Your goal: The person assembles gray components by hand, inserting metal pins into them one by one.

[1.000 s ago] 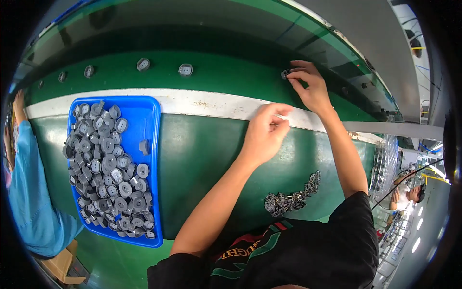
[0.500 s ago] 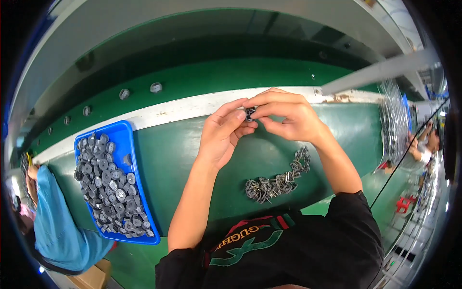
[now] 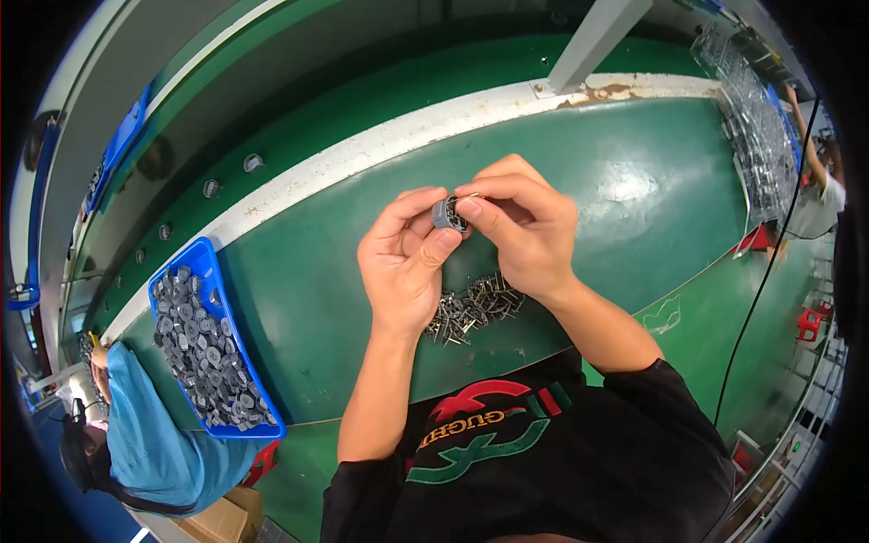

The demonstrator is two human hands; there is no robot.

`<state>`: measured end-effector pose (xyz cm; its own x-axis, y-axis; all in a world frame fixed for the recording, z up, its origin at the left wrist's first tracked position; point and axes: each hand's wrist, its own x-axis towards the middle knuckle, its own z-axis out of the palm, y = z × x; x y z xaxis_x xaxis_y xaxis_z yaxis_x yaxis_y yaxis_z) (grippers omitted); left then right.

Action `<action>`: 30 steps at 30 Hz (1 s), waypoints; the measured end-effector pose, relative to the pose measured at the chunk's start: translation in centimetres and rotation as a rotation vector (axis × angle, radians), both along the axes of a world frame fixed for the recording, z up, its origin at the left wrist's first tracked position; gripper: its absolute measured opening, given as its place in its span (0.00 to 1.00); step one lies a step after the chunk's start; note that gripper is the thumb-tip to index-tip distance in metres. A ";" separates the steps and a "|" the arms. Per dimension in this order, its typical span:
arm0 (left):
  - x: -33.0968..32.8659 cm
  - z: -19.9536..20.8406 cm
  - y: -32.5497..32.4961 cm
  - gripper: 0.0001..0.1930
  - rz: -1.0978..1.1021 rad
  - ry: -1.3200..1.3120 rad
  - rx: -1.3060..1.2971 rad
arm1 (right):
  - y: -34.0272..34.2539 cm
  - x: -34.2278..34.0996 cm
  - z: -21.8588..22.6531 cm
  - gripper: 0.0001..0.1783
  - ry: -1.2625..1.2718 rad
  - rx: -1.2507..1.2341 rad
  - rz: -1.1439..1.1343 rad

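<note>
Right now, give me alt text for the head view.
A left hand holds a small grey part, the right hand close against it, over a green table. A pile of small metallic pieces lies nearer the body; to the left sits a blue tray heaped with grey parts.

Left hand (image 3: 398, 262), one; right hand (image 3: 536, 226), one. Held part (image 3: 444, 214), one. Tray (image 3: 206, 261), tabletop's left end, one; grey parts (image 3: 204, 348) inside, too many to count. Pins (image 3: 480, 308), tabletop's near edge, one uncountable pile. Belt parts (image 3: 253, 163), at least four.
</note>
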<state>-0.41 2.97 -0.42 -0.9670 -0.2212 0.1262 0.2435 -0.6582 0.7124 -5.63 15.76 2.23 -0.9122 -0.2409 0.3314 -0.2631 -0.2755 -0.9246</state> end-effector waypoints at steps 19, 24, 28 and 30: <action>0.6 -0.8 -0.1 0.20 -0.045 0.001 0.032 | 1.0 -0.6 -0.2 0.09 0.427 0.297 -0.168; 0.4 -0.6 0.3 0.25 0.082 -0.148 -0.121 | 0.1 -0.3 -1.2 0.11 0.476 0.290 -0.345; 0.6 -1.0 -1.3 0.22 0.209 -0.275 -0.258 | -0.8 -0.3 -1.9 0.06 0.488 0.344 -0.256; 0.1 -0.9 -1.4 0.19 0.187 -0.292 -0.244 | 0.2 -0.7 -2.2 0.07 0.496 0.352 -0.164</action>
<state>-0.26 1.59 -1.33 -0.9159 -0.3940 -0.0765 0.1078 -0.4250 0.8987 -6.30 15.95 -0.02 -0.7045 -0.2826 0.6510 -0.6970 0.1030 -0.7096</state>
